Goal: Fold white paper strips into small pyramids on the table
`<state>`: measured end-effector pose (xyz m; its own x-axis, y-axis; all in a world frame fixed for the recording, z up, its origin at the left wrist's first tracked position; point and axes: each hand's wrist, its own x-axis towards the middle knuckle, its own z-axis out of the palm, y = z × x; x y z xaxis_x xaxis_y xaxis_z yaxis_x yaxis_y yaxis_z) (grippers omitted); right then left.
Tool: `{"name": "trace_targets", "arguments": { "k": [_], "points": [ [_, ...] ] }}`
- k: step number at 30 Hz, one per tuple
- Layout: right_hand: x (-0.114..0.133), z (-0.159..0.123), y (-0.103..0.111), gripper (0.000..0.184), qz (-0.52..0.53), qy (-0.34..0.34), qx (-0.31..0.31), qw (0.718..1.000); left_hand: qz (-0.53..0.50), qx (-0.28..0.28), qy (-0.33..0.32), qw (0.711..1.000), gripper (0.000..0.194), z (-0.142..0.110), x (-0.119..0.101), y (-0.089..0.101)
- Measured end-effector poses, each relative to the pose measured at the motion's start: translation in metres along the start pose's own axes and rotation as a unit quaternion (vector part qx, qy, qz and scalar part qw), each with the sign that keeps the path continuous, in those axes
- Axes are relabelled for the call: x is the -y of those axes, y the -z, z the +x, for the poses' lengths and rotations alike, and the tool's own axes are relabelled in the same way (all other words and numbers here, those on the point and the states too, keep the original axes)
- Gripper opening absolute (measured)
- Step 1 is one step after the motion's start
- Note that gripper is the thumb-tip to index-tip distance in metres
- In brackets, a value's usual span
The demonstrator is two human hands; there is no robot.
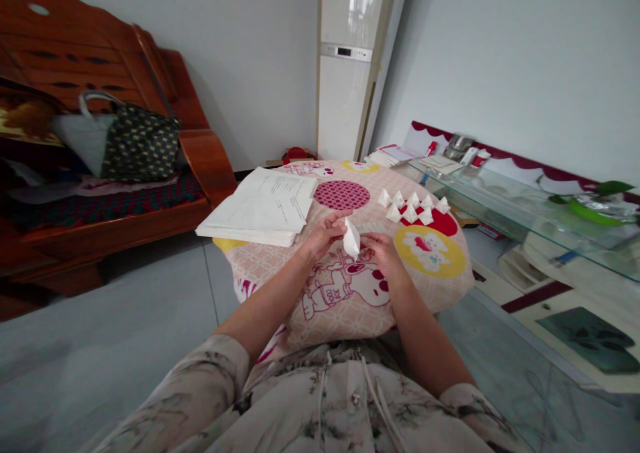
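Note:
A small folded piece of white paper (352, 241) is held up over the near middle of the table, between my two hands. My left hand (325, 234) pinches its left side between thumb and fingers. On the other side, my right hand (381, 252) has its fingertips closed on the paper's right edge. To the left lies a thick stack of white paper sheets (263, 203), the top ones printed with text. Several small white folded-paper pyramids (411, 213) stand in two rows on the right part of the table.
A patterned pink cloth (280, 293) covers the round table. A glass-topped cabinet (525, 203) with cups and a green dish stands close on the right. On the left is a wooden bench (195, 153) with bags; a tall white air conditioner (345, 100) stands behind.

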<state>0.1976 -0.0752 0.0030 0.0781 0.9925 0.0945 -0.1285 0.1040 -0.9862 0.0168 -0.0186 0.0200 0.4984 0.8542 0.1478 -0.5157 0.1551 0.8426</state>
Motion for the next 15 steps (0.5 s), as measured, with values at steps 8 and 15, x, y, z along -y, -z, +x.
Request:
{"name": "trace_targets", "arguments": {
  "k": [8,15],
  "points": [
    [0.006,-0.001,0.002,0.034,0.013,-0.018,-0.015,1.000,0.065,0.063,0.071,0.993,0.043,-0.004,0.005,-0.010],
    [0.015,-0.003,0.004,0.021,0.038,-0.048,0.011,0.998,0.084,0.037,0.095,0.991,0.038,-0.003,0.005,-0.008]
  ]
}}
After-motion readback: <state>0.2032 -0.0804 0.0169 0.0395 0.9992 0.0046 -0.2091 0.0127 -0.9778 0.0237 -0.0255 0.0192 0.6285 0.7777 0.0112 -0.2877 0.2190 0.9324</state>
